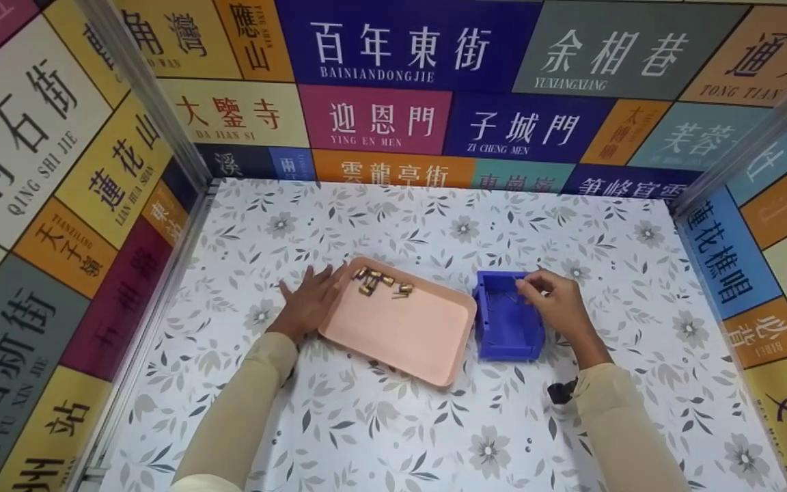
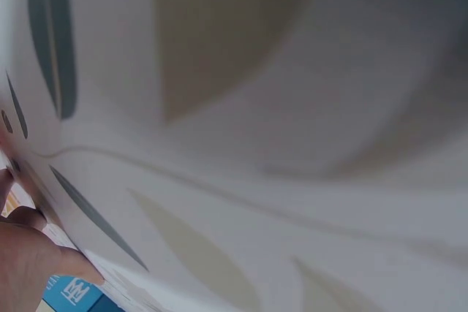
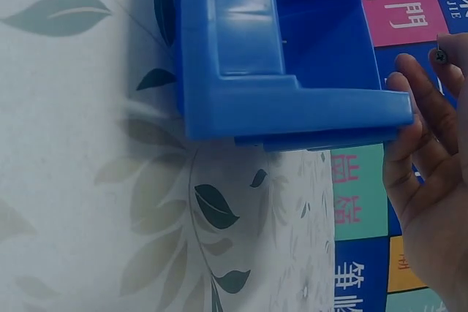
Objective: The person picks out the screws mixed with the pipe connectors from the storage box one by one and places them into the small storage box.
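Note:
A pink tray (image 1: pixel 393 328) lies slanted on the table. Several small brass-coloured pieces (image 1: pixel 368 280) with dark parts sit toward its far side, too small to tell their kind. My left hand (image 1: pixel 308 301) rests with spread fingers at the tray's left edge; the left wrist view catches only part of that hand (image 2: pixel 29 253). Right of the tray stands a blue bin (image 1: pixel 511 321), with a few thin things inside. Over its far right rim, my right hand (image 1: pixel 557 301) pinches a small screw (image 3: pixel 440 56). Some of its fingers are by the bin's wall in the right wrist view.
The table (image 1: pixel 380 437) wears a white cover with a leaf and flower print. Panels with large printed characters (image 1: pixel 373 116) enclose its back and both sides. A dark strap or device (image 1: pixel 561 392) is on the right wrist.

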`<state>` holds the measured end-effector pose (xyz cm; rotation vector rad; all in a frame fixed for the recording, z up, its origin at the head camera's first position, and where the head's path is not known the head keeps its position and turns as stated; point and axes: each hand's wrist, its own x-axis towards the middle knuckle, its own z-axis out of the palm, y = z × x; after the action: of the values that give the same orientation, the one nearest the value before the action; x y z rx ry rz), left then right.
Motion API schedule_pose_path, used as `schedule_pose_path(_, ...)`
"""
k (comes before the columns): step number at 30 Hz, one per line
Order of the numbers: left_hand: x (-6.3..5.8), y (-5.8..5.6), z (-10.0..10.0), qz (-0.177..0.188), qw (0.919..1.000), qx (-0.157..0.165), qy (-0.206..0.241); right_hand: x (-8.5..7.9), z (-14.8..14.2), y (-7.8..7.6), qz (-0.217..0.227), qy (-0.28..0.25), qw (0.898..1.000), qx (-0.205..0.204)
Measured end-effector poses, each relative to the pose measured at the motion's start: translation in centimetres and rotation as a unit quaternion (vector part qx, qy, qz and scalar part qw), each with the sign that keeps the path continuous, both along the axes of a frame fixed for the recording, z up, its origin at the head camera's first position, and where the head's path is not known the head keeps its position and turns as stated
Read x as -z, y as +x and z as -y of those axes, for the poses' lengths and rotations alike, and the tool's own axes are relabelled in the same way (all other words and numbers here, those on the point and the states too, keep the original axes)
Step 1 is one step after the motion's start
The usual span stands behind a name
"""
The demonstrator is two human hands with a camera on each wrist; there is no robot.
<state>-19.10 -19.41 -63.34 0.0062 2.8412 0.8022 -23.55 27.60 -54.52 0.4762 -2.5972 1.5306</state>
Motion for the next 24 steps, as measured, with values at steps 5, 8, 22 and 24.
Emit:
schedule_pose_path(5, 0.03, 0.03, -0.06, 0.005, 1.0, -0.004, -0.001, -0.03, 0.03, 0.08, 0.007, 0.002, 1.0, 0.002)
schedule_pose_path(8, -0.17, 0.04, -0.22, 0.014, 0.9999, -0.009, -0.004, -0.06, 0.07, 0.05, 0.005, -0.001, 1.0, 0.003)
schedule_pose_path(22, -0.48, -0.04, -0.3, 0.037, 0.9993, -0.008, 0.001, 0.27, 0.0, -0.06, -0.003, -0.006, 1.0, 0.003)
schedule_pose_path(24, -0.45, -0.01, -0.3, 0.031, 0.9995, -0.008, 0.003, 0.31, -0.07, -0.04, -0.003, -0.007, 1.0, 0.005)
